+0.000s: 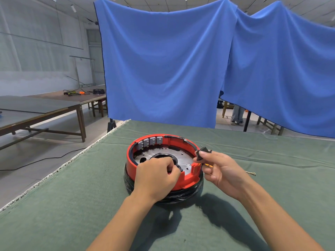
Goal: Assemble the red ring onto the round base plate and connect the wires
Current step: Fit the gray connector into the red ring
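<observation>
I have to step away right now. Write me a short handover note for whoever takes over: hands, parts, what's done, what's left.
Left hand: fingers curled over the near rim of the red ring, gripping a black part there; exactly what is hidden.
Right hand: pinches a small black connector just outside the ring's right edge.
Red ring sits on the round base plate, on the green table cloth. Four grey blocks line the far inner wall.
Done: ring appears seated.
Left: plug in the connector; a loose wire end lies at right.
</observation>
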Action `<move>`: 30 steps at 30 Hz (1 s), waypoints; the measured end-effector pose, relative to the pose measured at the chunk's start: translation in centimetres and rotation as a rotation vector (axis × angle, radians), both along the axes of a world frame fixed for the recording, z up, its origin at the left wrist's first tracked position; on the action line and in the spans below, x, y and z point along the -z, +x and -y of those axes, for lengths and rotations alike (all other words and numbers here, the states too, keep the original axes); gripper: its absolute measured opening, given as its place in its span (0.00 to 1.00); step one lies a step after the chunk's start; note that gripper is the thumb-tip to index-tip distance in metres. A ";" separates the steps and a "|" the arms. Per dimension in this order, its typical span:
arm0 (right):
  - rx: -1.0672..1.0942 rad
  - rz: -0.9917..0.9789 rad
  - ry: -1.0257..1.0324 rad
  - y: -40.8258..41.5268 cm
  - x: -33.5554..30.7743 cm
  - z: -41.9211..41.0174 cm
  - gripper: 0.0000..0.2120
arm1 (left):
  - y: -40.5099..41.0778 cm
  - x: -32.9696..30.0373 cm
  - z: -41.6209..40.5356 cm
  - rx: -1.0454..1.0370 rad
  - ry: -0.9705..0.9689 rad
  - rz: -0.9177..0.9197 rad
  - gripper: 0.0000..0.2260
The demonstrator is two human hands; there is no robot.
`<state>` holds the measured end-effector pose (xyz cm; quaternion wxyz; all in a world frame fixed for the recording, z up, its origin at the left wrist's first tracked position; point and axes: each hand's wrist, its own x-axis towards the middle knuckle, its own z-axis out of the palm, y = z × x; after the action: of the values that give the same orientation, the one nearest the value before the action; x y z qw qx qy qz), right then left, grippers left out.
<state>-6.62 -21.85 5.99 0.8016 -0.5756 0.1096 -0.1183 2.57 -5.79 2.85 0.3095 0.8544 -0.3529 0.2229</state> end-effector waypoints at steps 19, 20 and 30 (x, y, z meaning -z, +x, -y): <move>0.376 0.133 -1.243 0.3 1.0 -1.9 0.12 | -0.2 -1.0 -1.6 0.195 -0.233 -0.008 0.15; 0.369 0.144 -1.275 0.2 1.0 -2.0 0.11 | -0.4 -1.2 -1.4 0.208 -0.258 0.018 0.16; 0.278 0.190 -1.252 0.2 0.5 -2.6 0.15 | -0.5 -1.3 -0.9 0.300 -0.249 0.127 0.05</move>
<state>-6.38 -19.21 5.46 0.2976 -0.9017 0.0217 -0.3130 2.05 -4.91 4.18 0.4195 0.7316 -0.4648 0.2698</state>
